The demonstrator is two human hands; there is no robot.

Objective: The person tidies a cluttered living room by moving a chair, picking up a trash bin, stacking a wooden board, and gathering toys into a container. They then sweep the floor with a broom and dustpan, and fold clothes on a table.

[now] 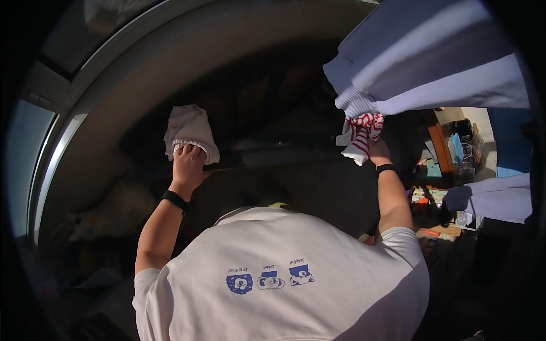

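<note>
My left hand grips a beige garment at its gathered elastic edge, with the fingers tucked into the opening. The cloth stands up from the hand, loosely folded. On the right, my right hand is closed around a bunched red-and-white striped cloth. Its white end hangs beside the fingers, and part of it touches or passes behind the ribbed cuff of a pale lavender garment above; I cannot tell which. Each wrist wears a black band.
A window frame curves along the left. A dark ledge or rail runs between my hands. Another pale garment extends in from the right edge. Beyond it are a wooden frame and shelves with mixed items.
</note>
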